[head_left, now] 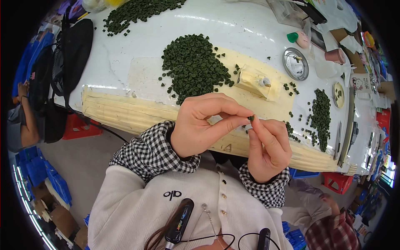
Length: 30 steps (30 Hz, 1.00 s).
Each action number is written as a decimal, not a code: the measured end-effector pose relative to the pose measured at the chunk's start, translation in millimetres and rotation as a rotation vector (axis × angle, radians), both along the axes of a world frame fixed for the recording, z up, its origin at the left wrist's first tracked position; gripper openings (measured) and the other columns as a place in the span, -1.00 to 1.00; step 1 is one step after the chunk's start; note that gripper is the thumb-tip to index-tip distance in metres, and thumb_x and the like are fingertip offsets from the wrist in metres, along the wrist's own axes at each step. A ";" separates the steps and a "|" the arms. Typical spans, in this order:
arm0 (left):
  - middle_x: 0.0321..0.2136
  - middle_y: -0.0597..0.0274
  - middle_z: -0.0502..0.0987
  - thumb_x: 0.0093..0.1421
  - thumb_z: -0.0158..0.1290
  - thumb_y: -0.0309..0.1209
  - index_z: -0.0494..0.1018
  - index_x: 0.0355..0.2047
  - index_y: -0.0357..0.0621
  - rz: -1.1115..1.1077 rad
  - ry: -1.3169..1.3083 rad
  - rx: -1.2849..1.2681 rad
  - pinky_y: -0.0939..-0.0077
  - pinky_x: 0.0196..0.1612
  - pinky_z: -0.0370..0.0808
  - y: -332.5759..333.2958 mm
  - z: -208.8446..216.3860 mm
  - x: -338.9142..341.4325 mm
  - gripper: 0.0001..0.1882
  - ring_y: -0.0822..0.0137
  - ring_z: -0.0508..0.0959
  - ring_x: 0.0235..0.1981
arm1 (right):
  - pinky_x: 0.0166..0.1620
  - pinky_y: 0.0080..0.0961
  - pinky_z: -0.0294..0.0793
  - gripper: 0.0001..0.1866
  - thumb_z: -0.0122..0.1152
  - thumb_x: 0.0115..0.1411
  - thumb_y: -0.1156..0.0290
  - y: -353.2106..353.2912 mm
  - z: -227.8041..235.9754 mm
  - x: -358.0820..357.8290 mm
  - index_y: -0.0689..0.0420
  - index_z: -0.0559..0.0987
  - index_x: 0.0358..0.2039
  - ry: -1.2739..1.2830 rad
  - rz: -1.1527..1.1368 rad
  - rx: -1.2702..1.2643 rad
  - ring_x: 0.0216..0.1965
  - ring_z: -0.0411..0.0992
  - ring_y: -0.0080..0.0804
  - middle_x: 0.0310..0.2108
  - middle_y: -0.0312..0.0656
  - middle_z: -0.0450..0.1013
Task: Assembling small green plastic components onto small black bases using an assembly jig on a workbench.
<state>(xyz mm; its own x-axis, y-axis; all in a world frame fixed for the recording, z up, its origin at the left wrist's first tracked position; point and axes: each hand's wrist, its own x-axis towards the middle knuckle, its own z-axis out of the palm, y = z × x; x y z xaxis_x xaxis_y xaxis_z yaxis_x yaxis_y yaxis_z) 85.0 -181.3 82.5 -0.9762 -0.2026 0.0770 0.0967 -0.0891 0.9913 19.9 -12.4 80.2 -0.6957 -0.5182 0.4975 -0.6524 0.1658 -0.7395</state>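
Observation:
A small dark green piece (251,118), too tiny to make out fully, sits between my two hands above the table's front edge. My left hand (204,123) pinches it between thumb and index fingertip. From the other side my right hand (270,146) presses its index fingertip against it, with the thumb just below and the other fingers curled. Beyond my left hand spreads a large heap of small round dark green pieces (193,66). Behind my fingers stands a yellowish taped block (252,81) with a small metal tip on it.
More green pieces form a heap at the right (321,118) and another at the far left (139,12). A round metal dish (296,64) lies at the back right, tweezers (338,139) near the right edge. A black bag (75,58) hangs at the left. Other people sit on both sides.

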 end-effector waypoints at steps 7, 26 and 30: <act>-0.30 0.07 0.58 0.13 0.14 -0.70 0.56 -0.20 -0.35 0.007 0.040 -0.060 0.58 -0.21 0.49 -0.3 -1.7 -0.3 -0.80 0.38 0.57 -0.30 | -0.30 -0.51 0.44 -0.64 0.36 -0.03 0.70 0.7 0.9 -1.2 0.22 0.65 -0.15 0.003 0.002 0.008 -0.39 0.44 -0.33 -0.35 -0.17 0.51; -0.36 0.08 0.60 0.09 0.18 -0.68 0.58 -0.24 -0.32 0.108 0.062 -0.194 0.57 -0.26 0.49 1.4 0.5 -1.5 -0.80 0.37 0.58 -0.35 | -0.33 -0.48 0.38 -0.72 0.38 -0.02 0.59 -11.8 30.7 -54.7 0.21 0.63 -0.23 0.147 -0.116 0.248 -0.40 0.40 -0.34 -0.41 -0.18 0.43; -0.36 0.08 0.60 0.08 0.18 -0.69 0.58 -0.25 -0.33 0.111 0.053 -0.172 0.57 -0.26 0.50 2.3 -0.5 -2.7 -0.80 0.37 0.58 -0.35 | -0.36 -0.45 0.34 -0.79 0.39 -0.04 0.58 -21.3 24.8 -63.2 0.21 0.63 -0.32 0.163 -0.089 0.267 -0.41 0.36 -0.31 -0.46 -0.20 0.39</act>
<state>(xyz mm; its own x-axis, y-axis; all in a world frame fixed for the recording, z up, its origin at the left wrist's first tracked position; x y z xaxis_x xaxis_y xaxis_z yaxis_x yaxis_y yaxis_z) 82.2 -179.0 82.1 -0.9425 -0.2880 0.1698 0.1485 0.0946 0.9844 -43.3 -33.6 105.0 -0.6668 -0.5856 0.4609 -0.7326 0.4017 -0.5494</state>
